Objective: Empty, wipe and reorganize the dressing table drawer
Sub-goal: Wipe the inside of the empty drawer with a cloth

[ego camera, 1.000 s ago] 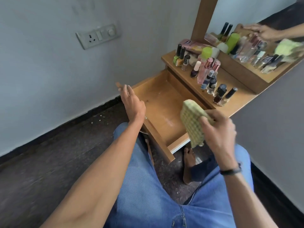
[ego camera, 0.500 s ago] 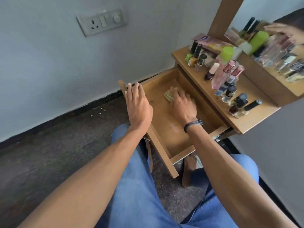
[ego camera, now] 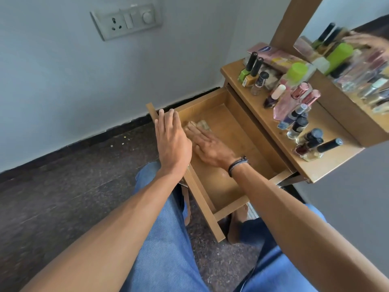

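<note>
Head camera, looking down: at 6 o'clock a seated person's blue denim jeans (ego camera: 168, 260) fill the foreground, and both bare forearms reach forward to the open wooden drawer (ego camera: 237, 135) at frame centre. The left hand (ego camera: 171, 142) rests on the top edge of the drawer's front panel, toward its 11 o'clock end. Its fingers are straight and close together and grip nothing.

Just to its 3 o'clock lies the right hand (ego camera: 210, 147), with a black cord wristband (ego camera: 237, 165) at the wrist. It lies flat inside the drawer, fingers extended, and presses a yellow-green checked cloth (ego camera: 203, 125) against the drawer floor near the 10 o'clock corner. Only the cloth's far edge shows past the fingertips.

Nothing else lies in the drawer, so emptying appears done and wiping is the step in hand. The next move likely calls for sweeping the cloth across the bare floor toward 3 o'clock and into the corners, with the left hand bracing the drawer against sliding.

At 2 o'clock, small glass nail-polish and perfume bottles (ego camera: 299, 123) crowd the wooden dressing-table top (ego camera: 328, 165), apparently awaiting return. Beyond them a wood-framed mirror (ego camera: 357, 17) shows blurred reflections. At 11 o'clock a white switch-and-socket plate (ego camera: 126, 20) sits on the pale wall.
</note>
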{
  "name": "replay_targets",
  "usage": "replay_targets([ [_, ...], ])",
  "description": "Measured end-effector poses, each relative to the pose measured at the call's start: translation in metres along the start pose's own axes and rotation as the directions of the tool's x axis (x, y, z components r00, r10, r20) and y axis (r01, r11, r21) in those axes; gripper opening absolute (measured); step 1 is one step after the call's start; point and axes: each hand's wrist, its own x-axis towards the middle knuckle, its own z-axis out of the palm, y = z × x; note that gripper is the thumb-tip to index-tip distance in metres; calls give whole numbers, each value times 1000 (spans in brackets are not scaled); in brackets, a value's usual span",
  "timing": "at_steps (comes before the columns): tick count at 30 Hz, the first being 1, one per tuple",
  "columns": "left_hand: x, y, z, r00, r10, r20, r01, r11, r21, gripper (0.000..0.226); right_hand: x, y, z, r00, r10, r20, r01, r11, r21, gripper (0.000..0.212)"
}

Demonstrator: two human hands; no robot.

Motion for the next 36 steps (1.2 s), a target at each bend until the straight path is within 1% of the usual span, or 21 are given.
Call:
replay_targets([
  [1,0,0,0,1000,-5,-6,5,1000,-5,68,0,9,-6,1000,8,-6,-8,1000,-12,54],
  [2,0,1,1,1000,-8,-11,7,1000,-6,68,1,19,-12,998,60,-19,-60,998,-10,55],
  [4,0,1,1,1000,-11,-24,11,1000,-10,69,4,39,-26,975,221,-32,-220,975,41,53],
  [5,-1,1,1,999,-16,-35,15,1000,-19,69,7,47,-28,960,278,-44,-275,960,55,53],
  [7,-1,1,2,998,-26,-52,24,999,-49,70,13,55,-23,940,331,-83,-329,943,37,55],
  [10,0,0,4,997,-46,-61,41,996,-74,70,20,47,-12,911,387,-143,-385,922,47,56],
  [12,1,0,5,997,-51,-62,46,996,-81,70,20,27,-11,918,357,-174,-353,934,52,55],
  [13,1,0,5,997,-50,-61,45,995,-89,70,20,15,-7,937,302,-175,-300,953,41,55],
  [14,1,0,5,997,-51,-56,45,994,-101,69,21,3,0,958,241,-154,-239,970,32,56],
  [16,0,1,4,996,-69,-50,61,987,-145,65,23,-17,18,987,151,-50,-151,988,10,56],
  [18,-1,2,2,994,-102,-51,91,980,-179,62,25,-21,31,994,113,4,-113,993,-22,57],
  [21,-2,1,2,977,-196,-84,175,962,-212,57,26,-1,18,995,97,28,-95,993,-64,56],
  [23,-2,2,0,950,-304,-74,267,911,-315,54,24,20,5,991,133,0,-133,985,-113,57],
  [25,-1,4,-1,927,-373,-41,330,863,-381,54,20,45,-6,963,251,-94,-258,963,-74,57],
  [27,-1,4,-1,921,-388,-27,346,850,-397,54,17,59,-10,921,343,-184,-349,937,1,55],
  [31,1,3,0,925,-379,-20,342,853,-393,53,27,46,-3,863,414,-289,-411,909,76,51],
  [33,0,3,1,924,-382,-27,342,855,-390,53,27,26,-4,873,394,-288,-382,919,99,48],
  [36,1,2,2,927,-373,-34,331,858,-393,53,25,-7,5,940,226,-256,-215,974,69,46],
])
